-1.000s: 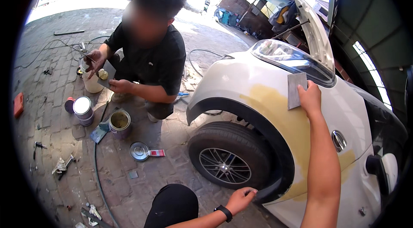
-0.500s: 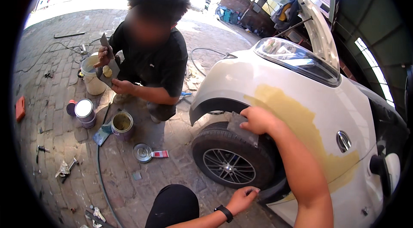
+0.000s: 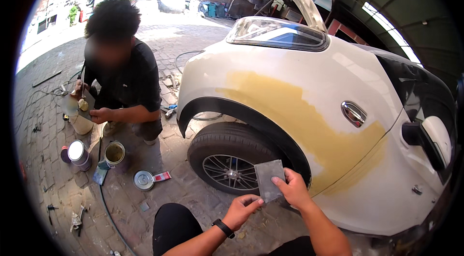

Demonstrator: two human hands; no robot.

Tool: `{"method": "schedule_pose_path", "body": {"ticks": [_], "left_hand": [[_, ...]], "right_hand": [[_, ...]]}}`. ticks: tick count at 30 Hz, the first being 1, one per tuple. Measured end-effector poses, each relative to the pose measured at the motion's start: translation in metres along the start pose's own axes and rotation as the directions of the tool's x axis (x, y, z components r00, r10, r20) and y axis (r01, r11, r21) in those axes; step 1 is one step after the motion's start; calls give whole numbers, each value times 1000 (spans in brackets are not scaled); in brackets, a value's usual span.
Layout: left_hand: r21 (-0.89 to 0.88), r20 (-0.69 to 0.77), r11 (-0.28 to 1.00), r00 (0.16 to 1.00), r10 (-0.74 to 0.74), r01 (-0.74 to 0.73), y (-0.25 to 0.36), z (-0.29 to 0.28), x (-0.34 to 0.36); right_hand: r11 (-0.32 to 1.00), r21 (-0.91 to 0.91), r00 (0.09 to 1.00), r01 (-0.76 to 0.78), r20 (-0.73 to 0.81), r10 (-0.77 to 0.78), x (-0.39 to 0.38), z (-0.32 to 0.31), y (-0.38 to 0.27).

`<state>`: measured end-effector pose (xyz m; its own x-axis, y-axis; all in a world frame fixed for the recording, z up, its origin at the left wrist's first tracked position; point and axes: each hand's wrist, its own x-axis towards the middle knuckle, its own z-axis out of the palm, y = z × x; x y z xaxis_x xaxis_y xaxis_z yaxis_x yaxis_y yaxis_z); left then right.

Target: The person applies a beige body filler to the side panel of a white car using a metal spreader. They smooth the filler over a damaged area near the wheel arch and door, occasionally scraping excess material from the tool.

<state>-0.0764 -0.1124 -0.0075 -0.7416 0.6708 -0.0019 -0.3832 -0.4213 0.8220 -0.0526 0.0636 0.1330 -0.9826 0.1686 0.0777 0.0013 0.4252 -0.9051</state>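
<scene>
My right hand (image 3: 295, 186) grips a flat grey rectangular sheet (image 3: 268, 178), its thumb lying across the face. My left hand (image 3: 243, 211), with a black band on the wrist, pinches at the sheet's lower corner. Both hands are low in front of the car's front wheel (image 3: 232, 152). Behind them is the white car fender (image 3: 208, 75), where a broad patch of yellowish filler (image 3: 290, 111) runs from above the wheel arch down across the door seam.
A co-worker (image 3: 128, 79) squats at left, holding flat spreaders with a yellowish lump of putty (image 3: 83, 105). Between us stand an open can (image 3: 115, 153), a white-lidded can (image 3: 77, 152), a round metal lid (image 3: 143, 180) and a red-and-white tube (image 3: 162, 176). A hose (image 3: 108, 215) crosses the brick paving.
My right hand has brought the grey sheet down from the wheel arch, and its face now turns up. My left hand has moved left and up to its corner. The view has swung right.
</scene>
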Motion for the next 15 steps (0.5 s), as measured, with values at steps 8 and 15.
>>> {"method": "schedule_pose_path", "body": {"ticks": [8,15], "left_hand": [[321,60,935,982,-178,150,-32,20,-8],[262,-97,954,987,-126,148,-51,11,10]], "right_hand": [[967,246,994,-72,-59,89,-82,-21,110],[945,309,994,-106,32,101,-130,-28,156]]}}
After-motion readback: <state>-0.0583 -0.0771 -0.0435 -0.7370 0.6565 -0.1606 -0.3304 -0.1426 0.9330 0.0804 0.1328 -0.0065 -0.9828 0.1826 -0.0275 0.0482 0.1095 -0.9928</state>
